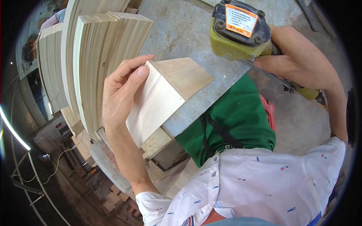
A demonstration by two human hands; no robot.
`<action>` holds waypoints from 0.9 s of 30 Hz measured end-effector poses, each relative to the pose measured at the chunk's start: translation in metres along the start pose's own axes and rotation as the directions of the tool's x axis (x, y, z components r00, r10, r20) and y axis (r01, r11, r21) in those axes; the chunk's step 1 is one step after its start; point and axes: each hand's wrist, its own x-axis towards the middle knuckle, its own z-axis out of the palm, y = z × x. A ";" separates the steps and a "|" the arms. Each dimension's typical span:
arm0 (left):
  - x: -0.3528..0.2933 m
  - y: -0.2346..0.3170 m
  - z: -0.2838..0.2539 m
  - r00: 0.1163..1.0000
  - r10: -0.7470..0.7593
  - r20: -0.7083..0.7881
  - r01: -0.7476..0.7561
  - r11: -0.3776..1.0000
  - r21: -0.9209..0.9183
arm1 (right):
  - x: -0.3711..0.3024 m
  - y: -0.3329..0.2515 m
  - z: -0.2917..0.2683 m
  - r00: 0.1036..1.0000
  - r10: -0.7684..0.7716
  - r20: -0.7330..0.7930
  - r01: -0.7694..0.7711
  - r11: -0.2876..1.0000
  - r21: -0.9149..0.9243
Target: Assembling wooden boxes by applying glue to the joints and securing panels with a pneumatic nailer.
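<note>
My left hand (pixel 122 88) pinches the upper corner of a pale wooden board (pixel 156 105), thumb on its near face and fingers behind. A second, browner board (pixel 186 73) meets it at an angle along that top edge, and both rest at the corner of a grey worktable (pixel 173 41). To the right, my right hand (pixel 305 56) is wrapped round the handle of a yellow-green nail gun (pixel 226 47) with a black cap and an orange-edged label. The gun is held up over the table's right edge, apart from the boards. Its trigger is hidden by my fingers.
Tall stacks of wooden boards (pixel 100 49) stand on the table's left side. A grey slab (pixel 109 165) and wood pieces (pixel 115 197) lie lower left. Another person (pixel 29 48) is at far left. A green apron (pixel 233 120) hangs by the table's near edge.
</note>
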 end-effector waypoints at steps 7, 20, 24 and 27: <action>0.000 0.002 0.000 0.994 -0.070 -0.078 0.057 0.985 -0.160 | 0.003 0.016 0.005 0.993 -0.102 -0.062 0.098 0.993 -0.064; -0.002 -0.002 0.004 0.990 -0.045 -0.132 0.018 0.979 -0.203 | -0.003 -0.014 0.009 0.996 -0.060 -0.071 0.056 0.997 -0.052; -0.002 -0.002 0.002 0.993 -0.037 -0.112 0.012 0.975 -0.220 | -0.001 -0.010 0.009 0.990 -0.116 -0.074 0.112 0.992 -0.057; -0.002 -0.004 0.002 0.993 -0.029 -0.115 0.002 0.974 -0.225 | 0.000 -0.004 0.010 0.985 -0.154 -0.078 0.150 0.987 -0.062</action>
